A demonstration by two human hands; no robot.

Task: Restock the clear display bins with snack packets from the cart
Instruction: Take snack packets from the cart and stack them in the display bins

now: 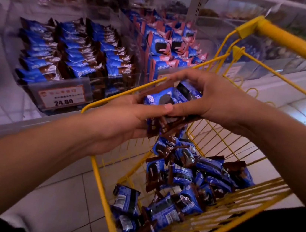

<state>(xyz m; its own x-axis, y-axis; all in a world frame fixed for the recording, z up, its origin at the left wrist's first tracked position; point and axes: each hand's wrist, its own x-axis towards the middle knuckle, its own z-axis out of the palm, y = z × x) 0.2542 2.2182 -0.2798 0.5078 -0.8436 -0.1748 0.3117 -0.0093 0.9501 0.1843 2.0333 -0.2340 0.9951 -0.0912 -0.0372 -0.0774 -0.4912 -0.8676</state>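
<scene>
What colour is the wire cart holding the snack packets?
Bright yellow: the cart has a yellow wire frame and handle, seen clearly in the head view.

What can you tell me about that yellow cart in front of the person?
The yellow cart is an open basket of thin wire with a thicker tube rim and a fat yellow handle bar at upper right. It looks like painted metal. It stands on pale floor tiles beside the clear display bins. Loose blue-and-brown snack packets lie heaped in its bottom. Both hands hold a bunch of packets above it; neither visibly touches the wire.
</scene>
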